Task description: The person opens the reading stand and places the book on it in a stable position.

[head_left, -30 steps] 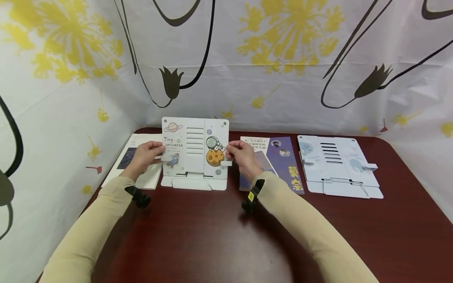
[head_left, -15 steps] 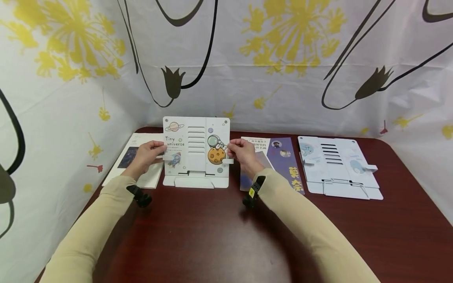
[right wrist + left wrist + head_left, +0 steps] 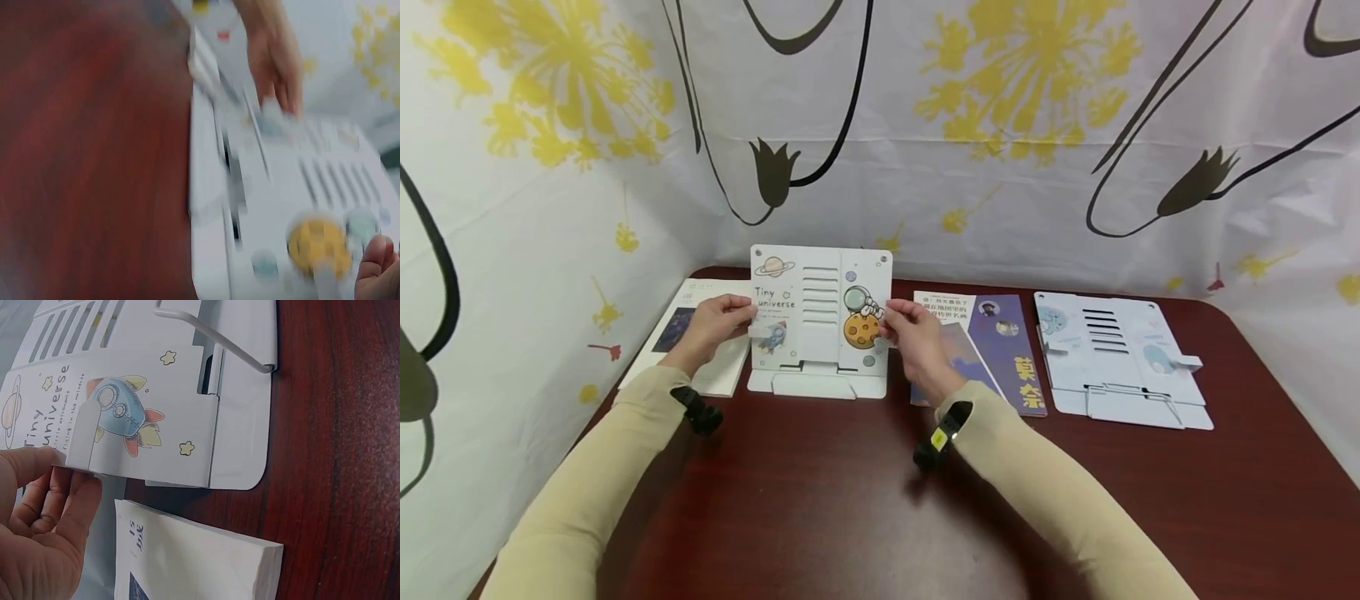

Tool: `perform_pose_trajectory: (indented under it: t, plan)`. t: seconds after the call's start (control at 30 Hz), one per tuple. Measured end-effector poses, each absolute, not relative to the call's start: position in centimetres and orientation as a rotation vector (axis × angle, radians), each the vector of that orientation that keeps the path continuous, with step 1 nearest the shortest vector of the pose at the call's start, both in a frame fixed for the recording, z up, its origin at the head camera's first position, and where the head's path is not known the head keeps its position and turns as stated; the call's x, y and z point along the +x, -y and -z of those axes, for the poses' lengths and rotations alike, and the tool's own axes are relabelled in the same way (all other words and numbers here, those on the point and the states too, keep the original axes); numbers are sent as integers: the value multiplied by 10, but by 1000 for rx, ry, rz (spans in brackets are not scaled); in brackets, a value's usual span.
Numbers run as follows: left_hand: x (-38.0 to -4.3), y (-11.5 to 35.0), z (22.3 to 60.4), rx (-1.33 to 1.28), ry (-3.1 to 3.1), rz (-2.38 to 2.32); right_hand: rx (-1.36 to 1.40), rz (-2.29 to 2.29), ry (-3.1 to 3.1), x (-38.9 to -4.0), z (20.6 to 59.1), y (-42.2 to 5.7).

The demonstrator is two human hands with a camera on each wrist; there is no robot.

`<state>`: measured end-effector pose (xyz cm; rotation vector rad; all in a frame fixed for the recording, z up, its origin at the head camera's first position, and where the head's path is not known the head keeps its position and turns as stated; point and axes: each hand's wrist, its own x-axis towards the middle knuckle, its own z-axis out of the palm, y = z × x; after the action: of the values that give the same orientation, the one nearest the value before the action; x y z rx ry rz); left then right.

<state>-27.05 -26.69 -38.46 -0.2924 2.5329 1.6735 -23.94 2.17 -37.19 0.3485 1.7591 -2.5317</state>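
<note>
A white book stand (image 3: 820, 321) printed "Tiny universe", with a planet, a rocket and an astronaut, stands tilted up on the table. My left hand (image 3: 718, 325) pinches its left edge. In the left wrist view, that hand's thumb (image 3: 37, 453) is at the front beside a white page clip (image 3: 82, 440), fingers behind. At the right edge my right hand (image 3: 917, 337) holds the stand by the fingertips, beside the astronaut picture. The blurred right wrist view shows another page clip (image 3: 325, 281) over the orange planet and part of the right thumb (image 3: 375, 256).
A pale book (image 3: 722, 379) lies left of the stand, partly behind my left hand. Right of it is a purple and white book (image 3: 1011, 350). A second white stand (image 3: 1120, 358) with blue pictures lies further right on the dark red table (image 3: 820, 500). Patterned cloth (image 3: 1000, 217) hangs behind.
The right page clip no longer sticks out past the stand's right edge in the head view. My right hand has shifted slightly; the left keeps its grip. The head view has shifted a little.
</note>
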Motion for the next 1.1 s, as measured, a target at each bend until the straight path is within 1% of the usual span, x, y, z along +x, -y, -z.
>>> perform_pose_trajectory:
  t: [0.17,0.33,0.53,0.73,0.9,1.1]
  plan:
    - [-272,266,383,-296,-2530,-1689,274,2531,-1557,-209,370,11]
    - [-272,267,379,-301,-2515,-1727,254,2397,-1419,-182,374,45]
    - [-265,292,376,-354,-2597,-1708,227,2293,-1337,-162,386,84]
    - [-253,330,377,-439,-2831,-1558,222,2200,-1332,-155,394,110]
    - [-247,356,381,-543,-2957,-1323,235,2170,-1348,-157,398,124]
    - [-243,371,388,-487,-2954,-1052,260,2165,-1327,-158,406,136]
